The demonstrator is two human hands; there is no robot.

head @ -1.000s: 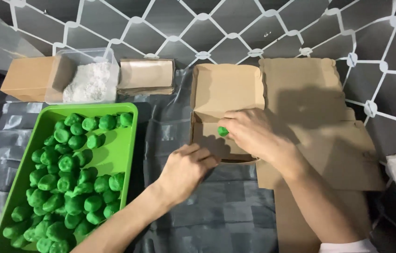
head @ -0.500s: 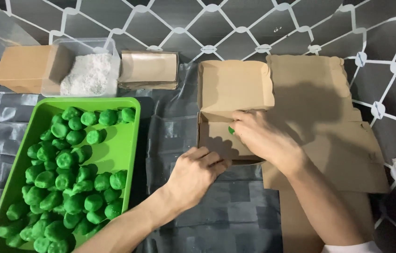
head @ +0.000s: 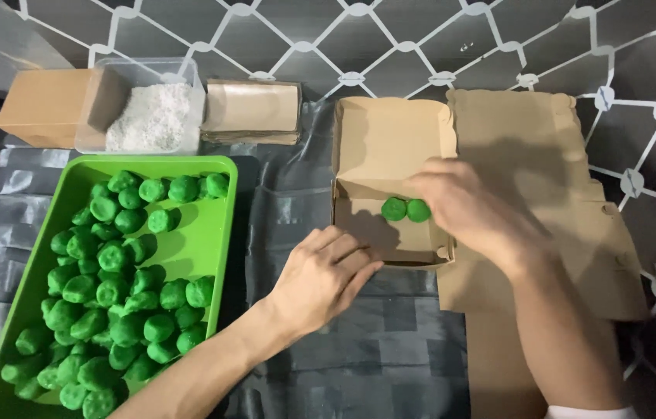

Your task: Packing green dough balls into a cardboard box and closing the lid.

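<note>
A: Right hand [head: 471, 209] is down in the open box [head: 390, 225], fingertips resting against the nearer of two green balls [head: 406, 209] sitting side by side on the box floor. Fingers look loosely curled around it rather than clamped; I can't tell if it has let go.

B: And the left hand [head: 324, 275]?

A: Half-open, holding nothing, fingers at the box's front-left corner, steadying it by the look of it.

B: Where's the risk?

A: Those balls look soft. Press too hard while seating one and it could flatten or stick to the fingers, then lift out as the hand rises.

B: The box itself?

A: Light card, lid standing up behind. If the left hand slips off that corner, a nudge from the right could skid it across the shiny grey cloth [head: 359, 372], and round balls would roll.

B: Anything nearby?

A: The green tray [head: 212, 225], heaped with more balls, lies just left of the left arm; a careless elbow could knock it. The tub of white flakes [head: 150, 116] and the flat cardboard stack [head: 529, 155] are well clear.
</note>
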